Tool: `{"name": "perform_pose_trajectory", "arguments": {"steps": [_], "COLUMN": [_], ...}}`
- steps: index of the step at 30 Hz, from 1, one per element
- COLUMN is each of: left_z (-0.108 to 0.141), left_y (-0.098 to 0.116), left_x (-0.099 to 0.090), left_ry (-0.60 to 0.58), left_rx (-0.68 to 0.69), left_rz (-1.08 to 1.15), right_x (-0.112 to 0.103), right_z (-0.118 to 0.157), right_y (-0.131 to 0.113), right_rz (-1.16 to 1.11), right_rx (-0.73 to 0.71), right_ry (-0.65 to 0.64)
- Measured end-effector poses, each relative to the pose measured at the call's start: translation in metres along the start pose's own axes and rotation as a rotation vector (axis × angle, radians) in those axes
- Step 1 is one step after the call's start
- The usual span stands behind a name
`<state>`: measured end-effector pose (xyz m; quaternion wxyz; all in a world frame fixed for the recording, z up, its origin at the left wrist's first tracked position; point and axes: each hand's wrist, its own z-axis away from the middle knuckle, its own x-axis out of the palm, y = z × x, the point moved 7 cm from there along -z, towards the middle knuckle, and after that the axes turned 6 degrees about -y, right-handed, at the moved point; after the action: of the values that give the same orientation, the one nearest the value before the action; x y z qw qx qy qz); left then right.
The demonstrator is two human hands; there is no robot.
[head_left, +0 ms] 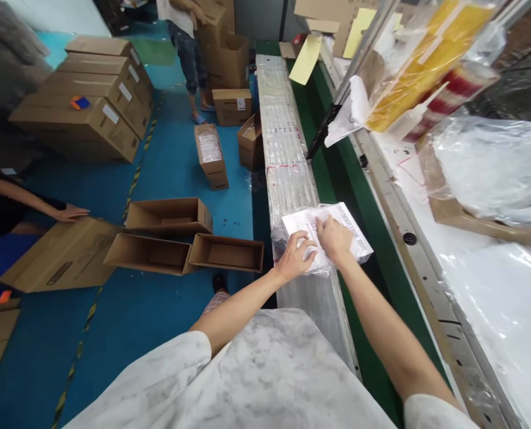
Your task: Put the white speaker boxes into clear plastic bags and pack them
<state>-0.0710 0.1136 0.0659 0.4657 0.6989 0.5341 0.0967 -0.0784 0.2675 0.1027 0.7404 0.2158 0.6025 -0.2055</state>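
A white printed packet in clear plastic wrap (pixel 352 223) rests across the metal-covered ledge beside the green conveyor belt. My left hand (pixel 296 256) is at its near left edge, with curled fingers gripping the wrap and the packet. On top of the packet, my right hand (pixel 334 238) is closed, its bent fingers pressed into the wrap near the middle. Large printed letters show to the right of that hand. The fingertips are partly hidden, and the packet's underside is out of sight.
Open cardboard boxes (pixel 226 236) stand on the blue floor to the left. A co-worker's hand (pixel 71 213) rests on a closed carton (pixel 68 256). Another person (pixel 187 53) stands by stacked boxes. Plastic bags (pixel 493 167) and yellow tape rolls (pixel 426 65) lie along the right bench.
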Motion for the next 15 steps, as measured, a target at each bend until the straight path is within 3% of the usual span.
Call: {"name": "perform_pose_trajectory", "arguments": {"steps": [2, 3, 5, 7, 8, 10, 12, 15], "left_z": [0.01, 0.019, 0.049, 0.088, 0.105, 0.125, 0.14, 0.174], "left_y": [-0.005, -0.014, -0.044, -0.072, -0.08, -0.09, -0.097, -0.107], "left_x": [-0.013, -0.021, -0.034, -0.034, -0.032, -0.032, -0.05, -0.119], "left_ry": [0.066, 0.115, 0.249, 0.342, 0.356, 0.334, 0.346, 0.385], "left_rx": [-0.081, -0.188, -0.572, -0.969, -1.103, -1.22, -1.253, -1.329], "left_rz": [0.067, 0.113, 0.273, 0.471, 0.584, 0.812, 0.985, 0.955], "right_x": [0.002, 0.003, 0.003, 0.002, 0.001, -0.001, -0.004, -0.006], "right_z": [-0.005, -0.006, -0.004, 0.003, 0.008, 0.023, 0.041, 0.078], "right_y": [0.004, 0.003, -0.004, -0.022, -0.036, -0.073, -0.117, -0.183], "right_rz": [0.075, 0.106, 0.123, 0.081, 0.043, -0.049, -0.146, -0.31], "right_rx": [-0.079, -0.122, -0.201, -0.268, -0.298, -0.36, -0.427, -0.527], "right_ry": [-0.047, -0.062, -0.081, -0.082, -0.08, -0.073, -0.075, -0.07]}}
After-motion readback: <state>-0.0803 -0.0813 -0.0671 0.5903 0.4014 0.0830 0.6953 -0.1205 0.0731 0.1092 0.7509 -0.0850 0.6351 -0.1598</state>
